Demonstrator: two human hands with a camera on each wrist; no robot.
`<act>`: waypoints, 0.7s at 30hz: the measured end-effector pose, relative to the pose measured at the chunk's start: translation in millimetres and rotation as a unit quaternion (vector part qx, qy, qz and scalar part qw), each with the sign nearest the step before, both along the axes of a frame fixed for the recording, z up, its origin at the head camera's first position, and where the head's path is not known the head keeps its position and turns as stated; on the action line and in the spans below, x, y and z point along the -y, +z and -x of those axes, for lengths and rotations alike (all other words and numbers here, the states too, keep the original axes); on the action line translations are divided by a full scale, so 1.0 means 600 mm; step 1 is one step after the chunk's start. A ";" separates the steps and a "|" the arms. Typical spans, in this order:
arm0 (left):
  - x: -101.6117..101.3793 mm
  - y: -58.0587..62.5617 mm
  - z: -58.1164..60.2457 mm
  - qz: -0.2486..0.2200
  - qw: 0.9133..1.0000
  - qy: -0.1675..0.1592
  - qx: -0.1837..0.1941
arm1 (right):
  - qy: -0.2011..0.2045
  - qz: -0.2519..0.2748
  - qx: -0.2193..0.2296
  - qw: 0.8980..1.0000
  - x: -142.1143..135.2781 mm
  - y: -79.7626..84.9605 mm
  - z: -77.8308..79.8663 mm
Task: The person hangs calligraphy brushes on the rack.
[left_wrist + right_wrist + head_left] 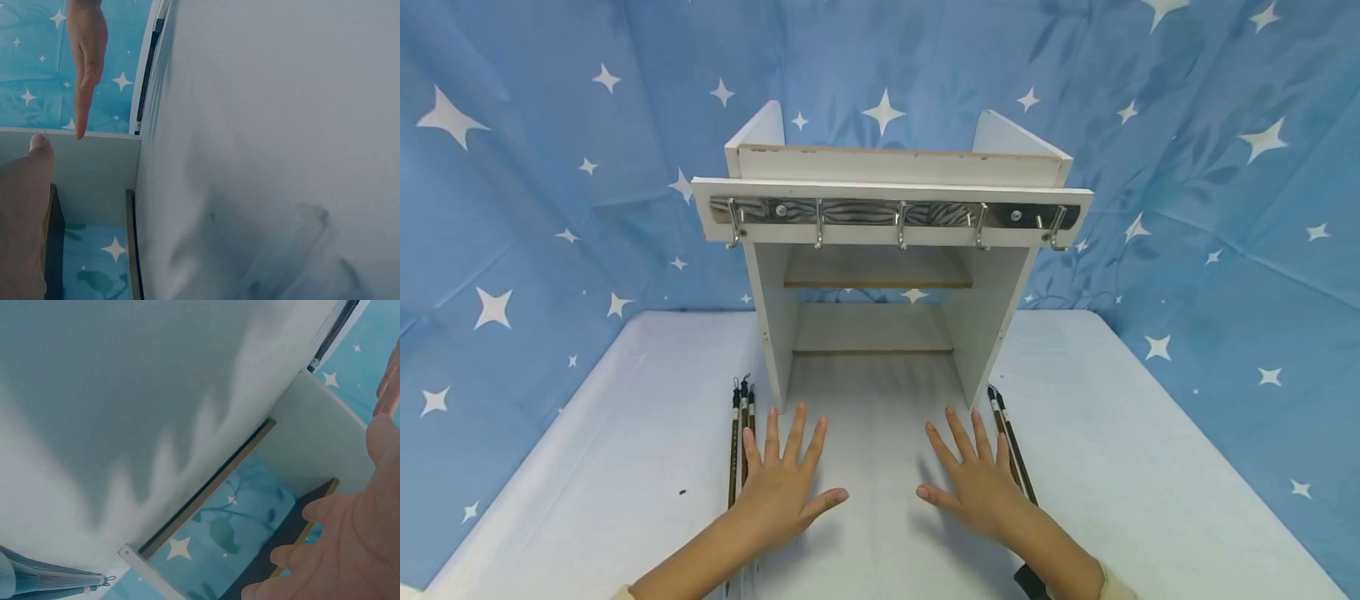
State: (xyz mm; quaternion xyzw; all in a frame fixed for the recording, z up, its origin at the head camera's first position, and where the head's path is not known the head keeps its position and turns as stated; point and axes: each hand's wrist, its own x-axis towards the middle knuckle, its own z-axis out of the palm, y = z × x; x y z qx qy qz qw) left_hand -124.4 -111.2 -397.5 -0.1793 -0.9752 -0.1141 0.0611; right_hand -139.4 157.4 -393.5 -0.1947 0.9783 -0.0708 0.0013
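Note:
Both bare hands hover palm down over the white table, fingers spread, holding nothing. My left hand [781, 496] is beside several brushes [734, 450] with dark handles and hanging loops, and its wrist overlaps them in the head view. On the other side, my right hand [985, 492] is close to two more brushes [1017, 454], partly covered by the hand and forearm. Past the fingertips stands a white shelf unit [1007, 275] with open compartments. A metal strip with several hooks [901, 225] runs across its upper front. In the right wrist view, the right hand's fingers [325, 550] extend over the shadowed tabletop.
White cloth covers the table [1150, 467]. Behind it hangs a blue curtain [1210, 208] with white stars. A small dark speck [682, 492] lies left of the brushes, and a black piece [1030, 582] shows beside the right forearm.

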 end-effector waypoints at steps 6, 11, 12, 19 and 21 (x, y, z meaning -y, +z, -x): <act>0.004 0.002 -0.001 0.003 1.000 -0.002 -0.008 | 0.001 0.024 0.003 1.000 -0.004 0.002 -0.008; 0.019 0.009 0.021 -0.032 0.997 0.023 -0.067 | -0.016 0.075 -0.001 0.997 -0.027 0.005 0.001; 0.023 0.009 0.028 -0.056 0.995 0.030 -0.081 | -0.026 0.086 0.008 0.996 -0.036 0.006 0.002; 0.025 -0.002 0.100 -0.276 0.946 0.097 -0.140 | -0.124 0.161 0.122 0.971 -0.096 -0.004 0.017; 0.014 -0.005 0.123 -0.336 0.920 0.128 -0.156 | -0.140 0.161 0.124 0.969 -0.104 -0.007 0.020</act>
